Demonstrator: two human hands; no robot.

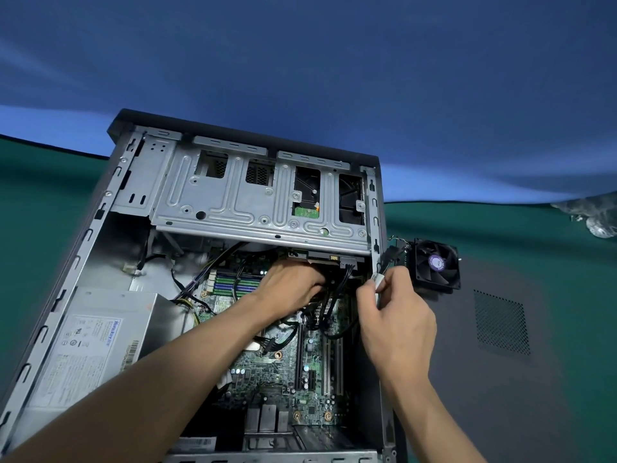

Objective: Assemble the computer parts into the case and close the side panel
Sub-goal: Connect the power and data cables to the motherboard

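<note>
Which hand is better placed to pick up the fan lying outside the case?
The right hand, probably. It is at the case's right wall, close to the fan, and pinches a cable there. The left hand is deep inside the case among the wires, farther away.

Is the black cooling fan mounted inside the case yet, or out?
Out. The cooling fan lies outside the case, past its right wall, on the dark side panel beside it.
</note>
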